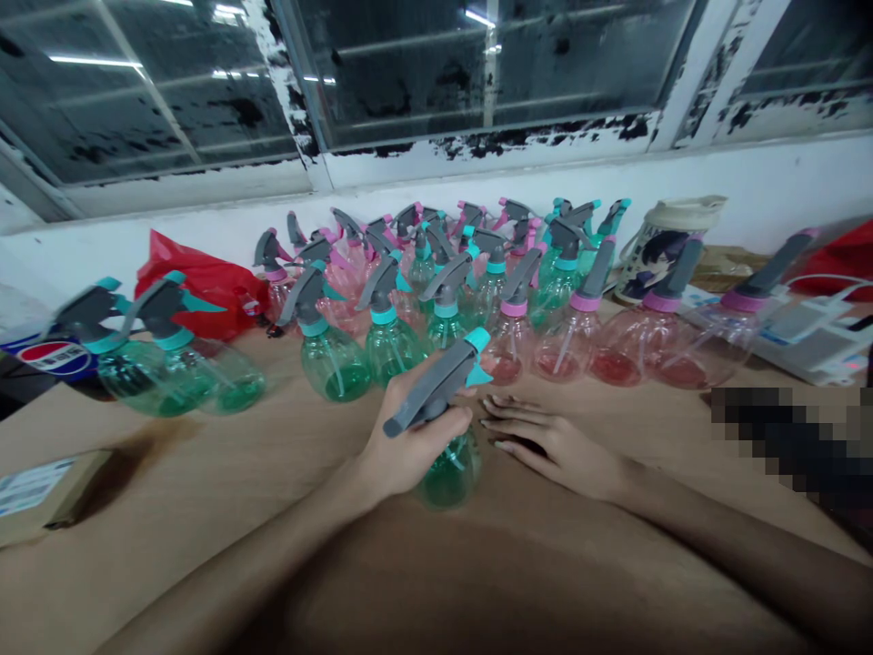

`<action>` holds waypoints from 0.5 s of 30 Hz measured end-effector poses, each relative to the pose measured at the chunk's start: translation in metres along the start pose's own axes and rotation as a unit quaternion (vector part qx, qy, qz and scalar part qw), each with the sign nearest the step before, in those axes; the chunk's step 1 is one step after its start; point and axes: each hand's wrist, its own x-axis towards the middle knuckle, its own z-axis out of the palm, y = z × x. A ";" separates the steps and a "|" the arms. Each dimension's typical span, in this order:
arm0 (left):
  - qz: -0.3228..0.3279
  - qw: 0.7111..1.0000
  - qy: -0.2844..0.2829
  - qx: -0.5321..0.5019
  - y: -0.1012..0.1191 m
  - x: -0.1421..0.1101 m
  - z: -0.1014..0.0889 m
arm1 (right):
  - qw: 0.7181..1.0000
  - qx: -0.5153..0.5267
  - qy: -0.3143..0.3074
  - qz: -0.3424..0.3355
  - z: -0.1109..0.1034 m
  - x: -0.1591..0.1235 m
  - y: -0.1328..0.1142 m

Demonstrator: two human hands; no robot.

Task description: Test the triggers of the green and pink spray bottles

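Note:
A green spray bottle [448, 478] with a grey trigger head and turquoise nozzle stands in front of me, slightly tilted. My left hand [409, 446] is wrapped round its neck, just under the head. Beside it on the right, my right hand [556, 450] lies palm down on the table with fingers stretched toward the bottle, holding nothing. Behind both hands runs a row of similar bottles, among them a green spray bottle [336, 364] with a turquoise collar and a pink spray bottle [505, 350] with a pink collar. Some green or pink liquid sits low in several of them.
More spray bottles crowd toward the wall; green ones [181, 377] stand at left. A red plastic bag [195, 282], a blue Pepsi-labelled item [51, 355], a cardboard box [51, 496], a printed cup [665, 246] and a white device [797, 337] also occupy the wooden table [273, 509].

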 end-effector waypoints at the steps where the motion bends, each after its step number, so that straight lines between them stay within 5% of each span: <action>1: 0.001 1.000 0.000 -0.002 0.000 0.000 0.000 | 1.000 0.001 0.001 -0.001 0.000 0.000 0.000; 15: 0.008 1.000 -0.009 -0.016 0.000 0.001 0.000 | 1.000 0.004 0.007 -0.009 0.000 0.000 0.001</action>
